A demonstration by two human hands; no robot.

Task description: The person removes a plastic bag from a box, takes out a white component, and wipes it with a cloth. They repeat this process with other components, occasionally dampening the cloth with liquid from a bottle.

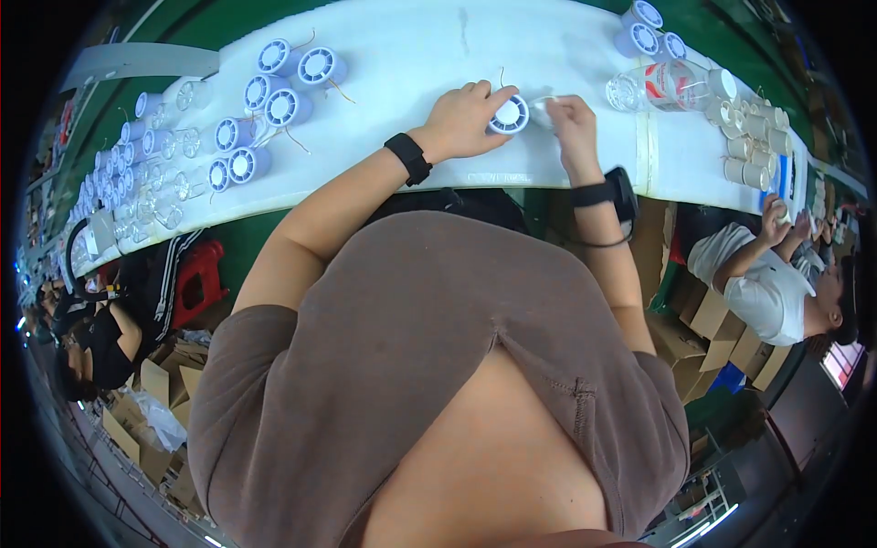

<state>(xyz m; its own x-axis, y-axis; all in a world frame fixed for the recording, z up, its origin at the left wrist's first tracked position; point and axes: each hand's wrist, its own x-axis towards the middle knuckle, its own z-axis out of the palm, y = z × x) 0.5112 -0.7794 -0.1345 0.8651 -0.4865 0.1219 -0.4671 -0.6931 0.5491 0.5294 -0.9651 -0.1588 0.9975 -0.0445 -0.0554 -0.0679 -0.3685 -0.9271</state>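
Lying on its side on the white work table, a pale blue cylindrical part with a round vented white face [508, 115] is gripped by my left hand [464, 121], thumb and fingers around it. A thin wire sticks up behind it. Just to its right my right hand [574, 126] is closed in a pinch, close to the part's face. Something small and whitish shows at its fingertips, too blurred to name. My right wrist carries a dark strap with a device on it, and my left wrist a black band.
More blue vented parts [288, 107] with loose wires stand at left, with rows of clear plastic cups [170, 214] beyond. At right lie a clear plastic bottle [674, 86], several cream rolls [747, 173] and more blue parts [637, 39]. Other people work at both ends of the table [411, 46].
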